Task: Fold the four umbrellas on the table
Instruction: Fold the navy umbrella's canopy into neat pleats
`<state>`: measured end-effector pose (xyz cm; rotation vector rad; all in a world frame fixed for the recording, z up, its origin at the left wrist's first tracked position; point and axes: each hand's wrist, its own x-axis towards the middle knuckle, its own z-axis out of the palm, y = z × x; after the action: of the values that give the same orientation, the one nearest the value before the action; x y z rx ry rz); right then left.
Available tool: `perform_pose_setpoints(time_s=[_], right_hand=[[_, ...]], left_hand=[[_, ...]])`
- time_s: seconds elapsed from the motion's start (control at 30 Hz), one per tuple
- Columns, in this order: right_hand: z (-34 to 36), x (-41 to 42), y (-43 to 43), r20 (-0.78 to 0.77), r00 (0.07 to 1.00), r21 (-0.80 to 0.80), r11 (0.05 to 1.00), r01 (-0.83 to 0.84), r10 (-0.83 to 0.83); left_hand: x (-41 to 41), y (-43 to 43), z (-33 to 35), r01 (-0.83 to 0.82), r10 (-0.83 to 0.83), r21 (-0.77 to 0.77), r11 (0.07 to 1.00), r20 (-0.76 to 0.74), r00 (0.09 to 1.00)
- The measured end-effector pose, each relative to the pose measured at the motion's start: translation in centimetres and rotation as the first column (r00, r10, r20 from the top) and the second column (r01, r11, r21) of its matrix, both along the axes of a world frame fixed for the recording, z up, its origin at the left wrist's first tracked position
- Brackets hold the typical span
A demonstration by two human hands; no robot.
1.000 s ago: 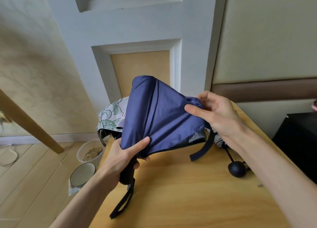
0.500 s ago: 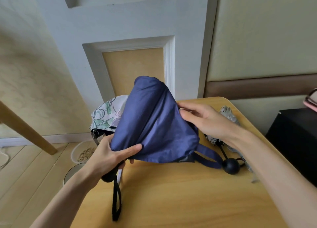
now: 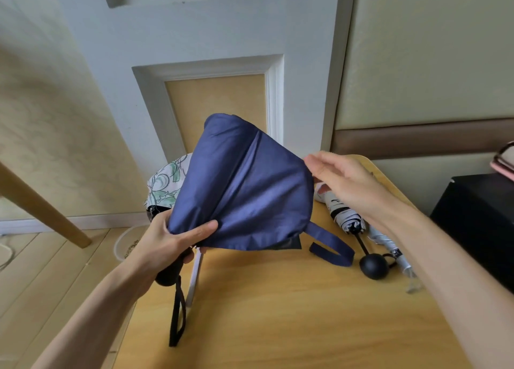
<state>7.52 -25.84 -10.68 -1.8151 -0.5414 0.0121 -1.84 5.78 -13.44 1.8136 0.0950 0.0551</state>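
Clamped in the left grip (image 3: 169, 246) by handle and gathered hem, to hold the navy umbrella (image 3: 244, 190) bunched above the bench (image 3: 278, 313). Touched on the side opposite that grip by the right grip (image 3: 350, 185), fingers straight and holding nothing, probably to flatten a panel for wrapping.

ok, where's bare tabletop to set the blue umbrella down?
Near half of the table is bare: the wide patch this side of the blue umbrella, between its black wrist strap and the ball handle. Crowded: far right, the patterned umbrella and silver umbrella; far left, the floral umbrella.
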Motion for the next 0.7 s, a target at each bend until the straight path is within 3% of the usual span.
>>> perform_pose_setpoints(time_s=[0.1,0.33,0.53,0.63,0.7], right_hand=[[-0.3,0.1,-0.5,0.022,0.999,-0.177,0.984,-0.032,0.036],[-0.2,0.4,-0.7,-0.05,0.999,0.124,0.992,-0.007,0.013],[0.1,-0.8,-0.8,-0.181,0.955,0.157,0.966,-0.207,0.234],[0.6,-0.6,-1.0,-0.18,0.971,0.189,0.974,-0.126,0.161],[0.6,-0.2,-1.2,-0.124,0.991,0.101,0.994,-0.04,0.052]], left_hand=[[0.0,0.5,0.0,0.006,-0.006,-0.022,1.0,0.0,1.0],[0.2,0.9,-0.1,0.016,-0.016,-0.019,1.0,-0.002,1.0],[0.4,1.1,-0.3,0.033,-0.033,-0.05,0.998,-0.016,0.999],[0.3,1.7,-0.2,0.04,-0.041,-0.037,0.998,-0.016,0.999],[0.3,1.9,-0.1,0.056,-0.056,-0.029,0.998,-0.019,0.998]])
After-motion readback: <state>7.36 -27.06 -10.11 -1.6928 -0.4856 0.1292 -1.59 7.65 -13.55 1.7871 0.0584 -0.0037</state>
